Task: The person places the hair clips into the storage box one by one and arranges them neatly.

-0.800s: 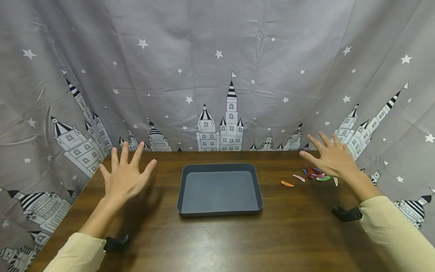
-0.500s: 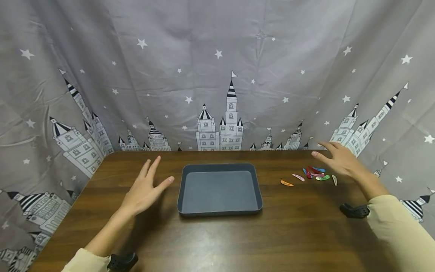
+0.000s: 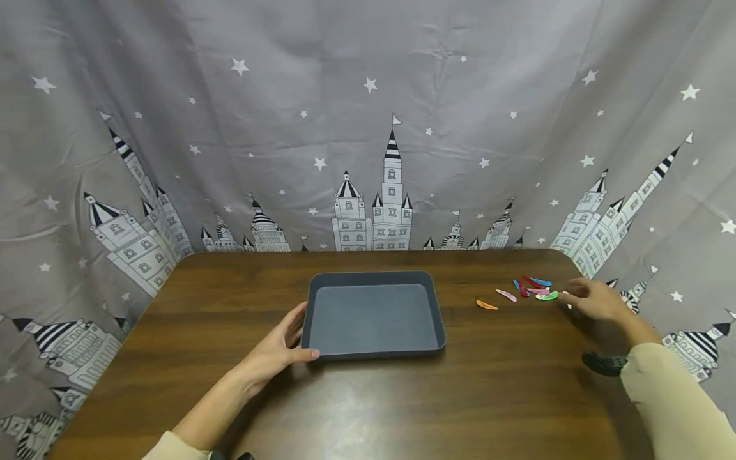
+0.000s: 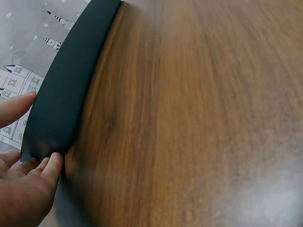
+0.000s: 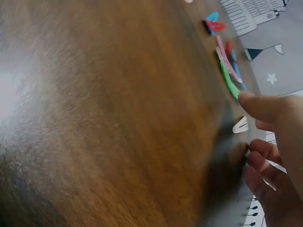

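Note:
A dark grey rectangular tray (image 3: 374,319) lies on the table. My left hand (image 3: 278,345) grips its near left corner; in the left wrist view the thumb is at the rim and the fingertips (image 4: 55,161) are against the outer wall (image 4: 66,90). To the right lies a loose group of snap hair clips: an orange clip (image 3: 486,305), a pink clip (image 3: 506,295), a green clip (image 5: 228,80), and several in red and blue. My right hand (image 3: 595,300) is over a white hair clip (image 5: 241,125), which shows between thumb and fingers, apart from both.
The brown wooden table (image 3: 460,396) runs back to a grey curtain (image 3: 368,38) printed with castles and stars. A black strap (image 3: 604,364) sits at the right wrist beside a cream sleeve (image 3: 667,383).
My left hand has come right from above the table to the tray's corner and taken hold. The right hand has lowered toward the white hair clip, fingers drawing in. The tray stays put.

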### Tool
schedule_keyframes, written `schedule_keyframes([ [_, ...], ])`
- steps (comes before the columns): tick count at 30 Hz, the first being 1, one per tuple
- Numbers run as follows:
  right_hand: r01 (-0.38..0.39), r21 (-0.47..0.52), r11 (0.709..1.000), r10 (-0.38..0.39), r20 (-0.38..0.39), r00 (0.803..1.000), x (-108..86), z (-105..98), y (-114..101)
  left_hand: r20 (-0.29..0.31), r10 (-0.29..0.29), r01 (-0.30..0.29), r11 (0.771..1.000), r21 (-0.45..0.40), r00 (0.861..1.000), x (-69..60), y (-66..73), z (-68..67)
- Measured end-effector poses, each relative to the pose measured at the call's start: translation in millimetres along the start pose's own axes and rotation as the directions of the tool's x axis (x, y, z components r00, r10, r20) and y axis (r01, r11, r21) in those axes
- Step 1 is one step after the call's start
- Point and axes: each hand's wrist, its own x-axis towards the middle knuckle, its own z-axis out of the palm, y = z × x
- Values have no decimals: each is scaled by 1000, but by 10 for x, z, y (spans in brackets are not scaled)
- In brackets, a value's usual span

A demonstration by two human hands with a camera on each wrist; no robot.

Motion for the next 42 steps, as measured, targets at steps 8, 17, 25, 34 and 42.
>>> schedule_keyframes([
  [8,44,-60,997,-48,-73,996,-42,107,122,12,8,-7,998,-58,1000,54,-43,-5],
  [17,54,-148,988,-71,-112,991,-3,66,75,-2,10,-10,998,-58,1000,67,-40,2],
  [25,48,-73,996,-57,-129,990,25,76,104,-18,9,-10,998,-60,1000,23,-32,-27],
  [34,-2,224,974,14,-52,999,-44,50,134,-20,16,-17,998,-64,1000,6,-32,-32],
  [42,-169,645,745,55,193,980,39,57,47,-17,22,-23,997,-75,1000,15,-46,-20],
])
